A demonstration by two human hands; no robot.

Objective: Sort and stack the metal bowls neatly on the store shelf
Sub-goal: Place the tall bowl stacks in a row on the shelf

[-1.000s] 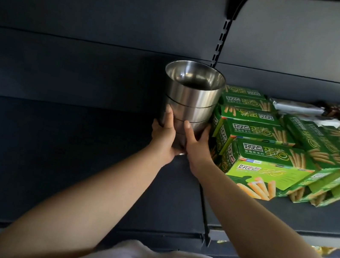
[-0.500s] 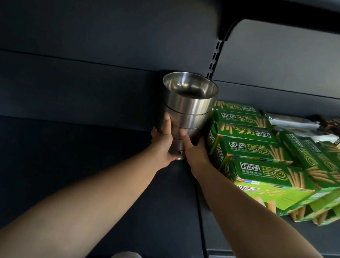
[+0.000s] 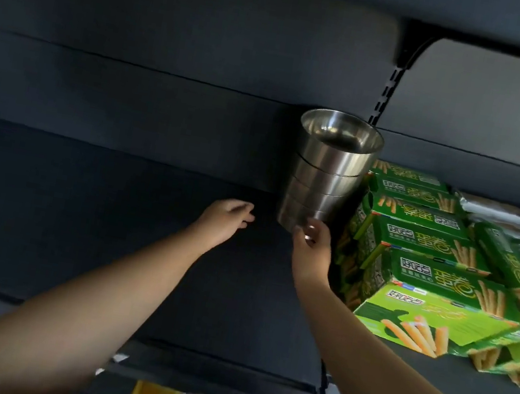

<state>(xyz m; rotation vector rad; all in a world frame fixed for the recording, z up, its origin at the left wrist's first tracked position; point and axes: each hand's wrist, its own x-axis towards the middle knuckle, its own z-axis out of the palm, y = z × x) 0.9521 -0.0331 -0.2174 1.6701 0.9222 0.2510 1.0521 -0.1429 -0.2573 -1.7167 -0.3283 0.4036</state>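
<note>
L grip point(image 3: 226, 217) loose, holds nothing | R grip point(image 3: 313, 240) pinching bowl stack point(image 3: 329, 174) base | shelf point(image 3: 109, 223)

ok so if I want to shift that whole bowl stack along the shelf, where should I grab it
Probably low down, around the bottom bowls of the bowl stack, with both hands from the front. The stack is tall and leans slightly, and gripping the top bowl alone might just lift it off. The green boxes crowd its right side; the left is free. The right hand already touches the base; the left hand is off it.
</note>
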